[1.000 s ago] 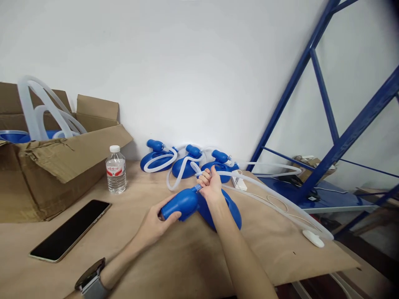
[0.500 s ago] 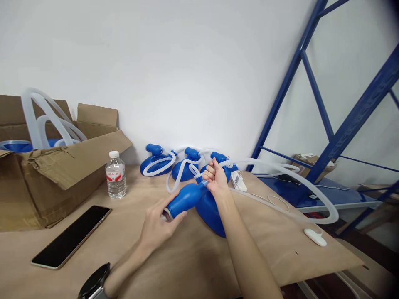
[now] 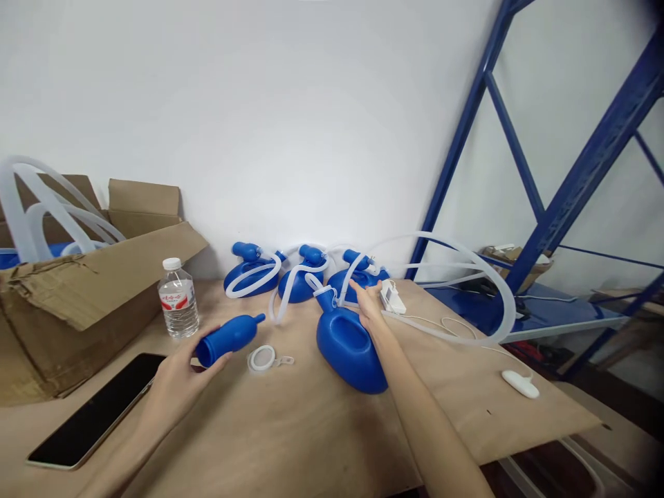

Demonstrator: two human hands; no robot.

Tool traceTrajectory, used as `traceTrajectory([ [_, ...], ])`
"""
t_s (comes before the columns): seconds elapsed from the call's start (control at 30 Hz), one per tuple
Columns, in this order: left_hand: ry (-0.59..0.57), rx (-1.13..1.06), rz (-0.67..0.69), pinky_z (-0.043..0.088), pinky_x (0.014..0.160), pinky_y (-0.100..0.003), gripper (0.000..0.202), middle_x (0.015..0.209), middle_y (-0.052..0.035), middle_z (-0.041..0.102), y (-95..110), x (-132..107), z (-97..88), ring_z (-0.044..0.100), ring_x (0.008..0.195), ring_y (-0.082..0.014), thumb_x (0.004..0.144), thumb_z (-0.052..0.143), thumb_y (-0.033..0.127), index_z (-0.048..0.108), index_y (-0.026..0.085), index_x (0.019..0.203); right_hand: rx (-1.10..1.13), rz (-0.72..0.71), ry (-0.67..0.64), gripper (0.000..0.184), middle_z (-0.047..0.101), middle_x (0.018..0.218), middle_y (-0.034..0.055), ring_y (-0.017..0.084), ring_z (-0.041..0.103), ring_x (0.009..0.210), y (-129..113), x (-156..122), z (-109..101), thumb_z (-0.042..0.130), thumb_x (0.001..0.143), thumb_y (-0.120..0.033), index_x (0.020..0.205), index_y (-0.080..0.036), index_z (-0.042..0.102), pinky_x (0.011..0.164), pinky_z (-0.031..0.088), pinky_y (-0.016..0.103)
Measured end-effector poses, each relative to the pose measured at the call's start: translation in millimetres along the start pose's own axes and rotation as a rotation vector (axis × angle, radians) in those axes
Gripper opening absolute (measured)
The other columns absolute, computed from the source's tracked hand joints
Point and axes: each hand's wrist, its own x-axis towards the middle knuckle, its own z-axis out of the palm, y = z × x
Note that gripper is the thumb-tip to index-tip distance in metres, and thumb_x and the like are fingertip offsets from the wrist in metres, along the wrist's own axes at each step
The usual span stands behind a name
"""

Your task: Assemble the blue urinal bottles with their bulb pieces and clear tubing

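A blue cup-shaped piece [image 3: 228,339] with a narrow nozzle is gripped by its wide open end in my left hand [image 3: 184,370]; the nozzle points right. Just right of it, a round white cap [image 3: 262,357] with a strap lies on the table. My right hand [image 3: 367,304] is closed around a clear hose [image 3: 346,280], whose free end hangs by the neck of a blue urinal bottle [image 3: 350,349]. This bottle lies partly behind my right forearm. The hose loops out to the right.
Several blue bottles [image 3: 301,283] with hoses stand along the wall. At left are a cardboard box [image 3: 104,290] of hoses, a water bottle [image 3: 178,304] and a phone [image 3: 93,415]. A white cabled device [image 3: 393,297] and a white mouse-like piece [image 3: 520,384] lie right, by blue shelving [image 3: 467,145].
The blue cup piece has come off the hose end and moved left with my left hand. The white cap now lies on the table. My right hand still has the hose.
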Motion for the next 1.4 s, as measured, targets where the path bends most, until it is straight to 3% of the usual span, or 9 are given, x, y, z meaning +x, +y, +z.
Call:
traceTrajectory([
  [0.13, 0.007, 0.229, 0.168, 0.060, 0.073, -0.036, 0.051, 0.139, -0.0067, 0.065, -35.8, 0.0, 15.4, 0.073, 0.102, -0.0306, 0.089, 0.053, 0.046, 0.062, 0.029, 0.136, -0.427, -0.144, 0.032, 0.082, 0.042, 0.151, 0.0232, 0.038, 0.034, 0.146, 0.2, -10.4, 7.4, 0.077, 0.072, -0.031, 0.142, -0.015, 0.038, 0.118, 0.032, 0.051],
  [0.3, -0.023, 0.414, 0.295, 0.059, 0.090, -0.045, 0.049, 0.138, -0.0115, 0.064, -63.8, -3.0, 39.1, 0.068, 0.116, -0.0343, 0.093, 0.048, 0.043, 0.062, 0.027, 0.137, -0.735, -0.198, -0.336, 0.019, 0.071, 0.095, 0.0091, 0.029, 0.065, 0.102, -6.3, -21.5, 9.9, 0.071, 0.084, -0.037, 0.090, -0.020, 0.063, 0.093, 0.047, 0.038],
  [0.47, -0.025, 0.525, 0.371, 0.053, 0.099, -0.055, 0.060, 0.139, -0.0215, 0.061, -68.8, -6.4, 47.1, 0.059, 0.129, -0.0419, 0.093, 0.049, 0.047, 0.054, 0.017, 0.145, -0.743, -0.133, -0.476, 0.021, 0.067, 0.070, 0.0020, 0.017, 0.063, 0.070, -5.0, -16.3, 15.7, 0.063, 0.089, -0.026, 0.069, -0.020, 0.057, 0.069, 0.044, 0.027],
  [0.57, 0.047, 0.499, 0.414, 0.053, 0.098, -0.056, 0.057, 0.145, -0.0203, 0.057, -47.3, -8.2, 47.6, 0.056, 0.132, -0.0422, 0.095, 0.049, 0.044, 0.051, 0.020, 0.147, -0.712, -0.094, -0.529, 0.029, 0.060, 0.058, -0.0006, 0.014, 0.056, 0.058, -1.0, -12.2, 20.3, 0.061, 0.087, -0.025, 0.059, -0.020, 0.051, 0.060, 0.039, 0.026],
  [0.7, 0.068, 0.320, 0.596, 0.054, 0.101, -0.048, 0.041, 0.143, -0.0131, 0.061, 14.7, -5.8, 60.0, 0.060, 0.129, -0.0340, 0.101, 0.049, 0.037, 0.056, 0.026, 0.139, -0.639, -0.080, -0.597, 0.032, 0.052, 0.050, -0.0024, 0.012, 0.049, 0.052, 2.2, -13.6, 16.4, 0.062, 0.082, -0.024, 0.054, -0.020, 0.048, 0.054, 0.033, 0.026],
  [0.83, -0.010, 0.259, 0.659, 0.053, 0.102, -0.048, 0.044, 0.135, -0.0161, 0.066, 82.7, 16.3, 94.1, 0.063, 0.123, -0.0327, 0.105, 0.045, 0.038, 0.053, 0.018, 0.143, -0.542, -0.102, -0.681, 0.023, 0.055, 0.056, -0.0036, 0.012, 0.047, 0.054, -0.7, -19.1, 4.2, 0.062, 0.079, -0.026, 0.060, -0.020, 0.051, 0.056, 0.035, 0.025],
  [1.0, -0.115, 0.327, 0.526, 0.045, 0.111, -0.052, 0.042, 0.144, -0.0235, 0.059, 137.7, 60.9, 138.5, 0.051, 0.137, -0.0376, 0.104, 0.047, 0.033, 0.060, 0.008, 0.135, -0.433, -0.138, -0.776, 0.014, 0.056, 0.067, -0.0059, 0.012, 0.054, 0.064, -0.9, -24.4, -4.0, 0.069, 0.072, -0.023, 0.079, -0.021, 0.056, 0.064, 0.044, 0.024],
  [1.27, -0.230, 0.330, 0.336, 0.053, 0.083, -0.042, 0.036, 0.095, -0.0213, 0.075, 163.1, 81.6, 168.9, 0.072, 0.099, -0.0345, 0.104, 0.038, 0.024, 0.071, 0.012, 0.101, -0.423, -0.117, -0.774, 0.071, 0.065, 0.078, -0.0045, 0.017, 0.063, 0.073, 17.7, -22.2, -10.3, 0.085, 0.066, -0.023, 0.129, -0.024, 0.052, 0.068, 0.052, 0.028],
  [1.4, -0.209, 0.223, 0.215, 0.053, 0.082, -0.040, 0.049, 0.093, -0.0200, 0.077, 150.8, 97.4, 172.9, 0.074, 0.090, -0.0324, 0.106, 0.032, 0.038, 0.073, 0.013, 0.094, -0.481, -0.104, -0.803, 0.066, 0.070, 0.077, -0.0012, 0.021, 0.067, 0.075, 22.3, -20.9, -10.0, 0.091, 0.065, -0.030, 0.123, -0.021, 0.062, 0.070, 0.053, 0.031],
])
